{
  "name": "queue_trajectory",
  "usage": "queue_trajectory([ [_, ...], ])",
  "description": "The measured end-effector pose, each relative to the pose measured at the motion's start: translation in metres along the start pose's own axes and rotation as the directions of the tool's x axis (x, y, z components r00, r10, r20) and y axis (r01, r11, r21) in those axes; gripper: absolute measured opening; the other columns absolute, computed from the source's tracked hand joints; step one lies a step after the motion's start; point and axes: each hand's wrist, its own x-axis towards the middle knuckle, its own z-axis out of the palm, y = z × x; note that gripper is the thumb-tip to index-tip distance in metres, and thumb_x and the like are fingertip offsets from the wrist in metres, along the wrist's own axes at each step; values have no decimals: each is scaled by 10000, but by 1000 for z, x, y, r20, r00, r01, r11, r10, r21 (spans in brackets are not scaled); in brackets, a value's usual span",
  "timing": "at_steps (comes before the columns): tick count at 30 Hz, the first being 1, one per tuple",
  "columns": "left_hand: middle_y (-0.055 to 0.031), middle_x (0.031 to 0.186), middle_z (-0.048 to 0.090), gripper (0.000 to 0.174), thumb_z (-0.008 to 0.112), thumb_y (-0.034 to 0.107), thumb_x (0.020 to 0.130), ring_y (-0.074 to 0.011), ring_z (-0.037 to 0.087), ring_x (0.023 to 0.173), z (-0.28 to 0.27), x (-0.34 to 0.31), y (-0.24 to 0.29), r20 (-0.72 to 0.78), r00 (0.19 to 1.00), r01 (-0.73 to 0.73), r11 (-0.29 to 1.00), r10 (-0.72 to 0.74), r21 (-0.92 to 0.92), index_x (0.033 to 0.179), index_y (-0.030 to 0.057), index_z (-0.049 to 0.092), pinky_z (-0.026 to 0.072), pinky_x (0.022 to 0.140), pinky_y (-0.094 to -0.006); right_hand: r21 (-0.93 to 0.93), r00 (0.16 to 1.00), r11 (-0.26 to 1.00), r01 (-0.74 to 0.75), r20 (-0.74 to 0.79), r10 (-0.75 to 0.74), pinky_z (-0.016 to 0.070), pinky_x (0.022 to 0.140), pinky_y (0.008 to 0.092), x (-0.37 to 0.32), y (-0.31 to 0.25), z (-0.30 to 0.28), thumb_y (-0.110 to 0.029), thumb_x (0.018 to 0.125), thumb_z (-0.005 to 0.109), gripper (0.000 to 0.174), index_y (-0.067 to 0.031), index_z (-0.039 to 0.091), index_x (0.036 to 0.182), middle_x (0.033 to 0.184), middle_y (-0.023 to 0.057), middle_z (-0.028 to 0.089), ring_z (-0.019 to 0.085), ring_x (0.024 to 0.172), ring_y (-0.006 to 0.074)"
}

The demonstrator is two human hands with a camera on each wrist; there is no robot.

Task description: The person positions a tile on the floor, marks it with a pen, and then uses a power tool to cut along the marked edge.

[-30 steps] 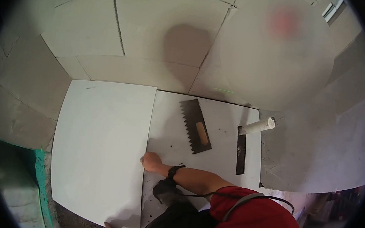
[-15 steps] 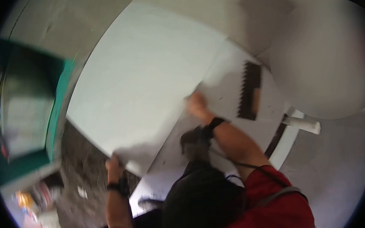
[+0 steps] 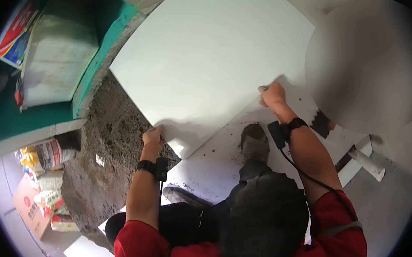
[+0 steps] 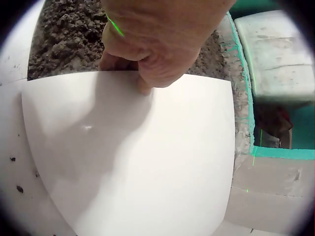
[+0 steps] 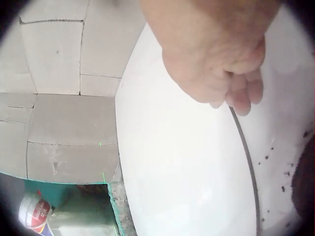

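A large white tile (image 3: 211, 52) lies across the middle of the head view, its near edge over rough, dark mortar (image 3: 110, 131). My left hand (image 3: 153, 136) grips that near edge; in the left wrist view the thumb lies on top and the other fingers are partly hidden below the rim. On the tile's right edge, my right hand (image 3: 274, 96) holds with curled fingers, which hang beside a dark seam in the right wrist view. Along that seam lies a neighbouring white tile (image 3: 212, 172) dotted with dark crumbs.
My shoe (image 3: 255, 141) stands on the neighbouring tile. To the right are a notched trowel (image 3: 322, 123), partly covered by a blurred round patch, and a white pipe (image 3: 368, 163). At left, a green-edged recess (image 3: 106, 50) borders the mortar, with bags and a cardboard box (image 3: 31, 207) below it.
The head view has swung left and down, bringing my left arm, the mortar and the bags into sight. Both hands stay at the tile's edges.
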Motion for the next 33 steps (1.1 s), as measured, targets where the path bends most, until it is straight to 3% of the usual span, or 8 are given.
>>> queue_trajectory([
  [12, -136, 913, 680, 211, 616, 142, 842, -250, 644, 693, 5, -8, -8, -68, 997, -41, 950, 21, -310, 982, -2, 682, 519, 589, -362, 182, 999, 983, -39, -6, 41, 450, 385, 315, 2, 6, 3, -206, 864, 644, 322, 24, 574, 649, 569, 94, 572, 556, 423, 183],
  [13, -137, 916, 689, 216, 603, 174, 846, -262, 654, 696, -8, 16, -30, 46, 937, -349, 929, 346, 127, 970, 19, 690, 521, 593, -368, 236, 999, 971, -45, 22, 41, 431, 373, 318, 10, 17, 5, -210, 869, 641, 322, 15, 575, 648, 578, 89, 566, 536, 405, 186],
  [14, -131, 936, 698, 233, 594, 212, 844, -265, 668, 736, -12, 11, -28, 298, 901, -426, 506, 316, 750, 981, 55, 696, 527, 619, -377, -60, 998, 997, 58, -21, -59, 332, 339, 363, 28, 40, 11, -252, 905, 607, 367, -71, 510, 601, 548, 38, 513, 485, 416, 165],
  [15, -124, 955, 706, 250, 585, 251, 841, -268, 682, 776, -16, 6, -25, 531, 804, -477, -243, 266, 845, 993, 90, 702, 532, 644, -387, -324, 979, 931, 168, -52, -195, 357, 358, 369, 32, 49, 9, -240, 894, 618, 353, -59, 520, 607, 547, 52, 530, 504, 424, 176],
  [18, -105, 980, 699, 277, 610, 148, 770, -308, 677, 840, -19, 2, -24, 526, 574, -671, -8, 627, 741, 1035, 146, 692, 544, 755, -420, -514, 943, 838, 185, -149, -299, 431, 416, 386, 27, 48, 15, -205, 860, 649, 314, -23, 550, 623, 547, 94, 582, 563, 450, 208],
  [20, -116, 933, 683, 275, 633, 95, 798, -261, 665, 794, -4, 41, -48, 265, 814, -579, 761, 517, 292, 1059, 11, 657, 541, 698, -378, 42, 976, 979, 198, -104, -193, 435, 392, 372, 25, 47, 16, -140, 853, 645, 293, 8, 547, 620, 516, 127, 576, 567, 431, 224],
  [22, -129, 910, 663, 292, 650, 59, 815, -226, 647, 758, 3, 24, -33, 57, 971, -229, 970, 234, -80, 1064, -93, 628, 532, 651, -345, 62, 986, 987, 150, -84, -144, 423, 366, 356, 11, 27, 9, -125, 863, 635, 281, 40, 539, 658, 527, 144, 577, 554, 410, 219],
  [33, -172, 927, 691, 325, 685, 126, 793, -253, 674, 792, 22, 55, -60, -134, 991, -31, 969, -2, -244, 1040, -85, 660, 539, 695, -348, 224, 997, 975, 11, -71, 5, 512, 432, 361, 1, 15, 4, -147, 856, 683, 270, 83, 544, 836, 700, 159, 618, 641, 544, 243],
])
